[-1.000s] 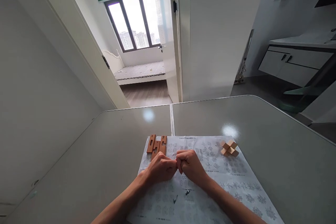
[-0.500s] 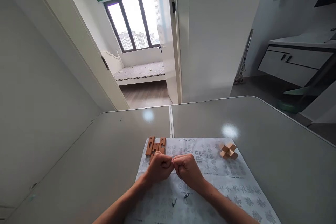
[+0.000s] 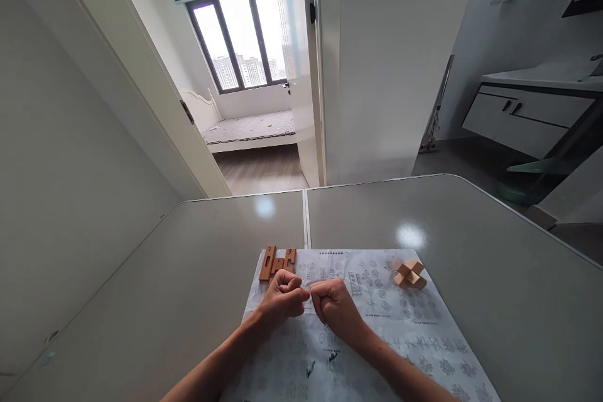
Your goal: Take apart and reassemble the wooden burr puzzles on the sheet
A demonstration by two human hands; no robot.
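My left hand [image 3: 282, 294] is curled into a fist just below the brown wooden puzzle pieces and partly covers them. My right hand [image 3: 338, 308], also a fist, lies beside it over the sheet, the two almost meeting at the thumbs. Anything inside either fist is hidden. Printed puzzle diagrams cover the white paper sheet [image 3: 372, 333] under both hands. One brown piece [image 3: 267, 262] at the sheet's upper left bears a 2 and a long slot; a notched piece [image 3: 290, 257] is beside it. At the upper right stands a light wooden cross-shaped burr puzzle [image 3: 409, 274], apart from my hands.
The sheet lies on a glossy grey table [image 3: 188, 301] with a seam [image 3: 306, 220] running away from me. Beyond the far edge are an open door [image 3: 301, 75], a bed [image 3: 254, 125] and a window. A washbasin cabinet [image 3: 522, 113] stands at the right.
My left hand has turned slightly, its thumb side now facing up more, and a small gap shows between the fists. My right hand, the puzzle pieces and the burr puzzle stay put.
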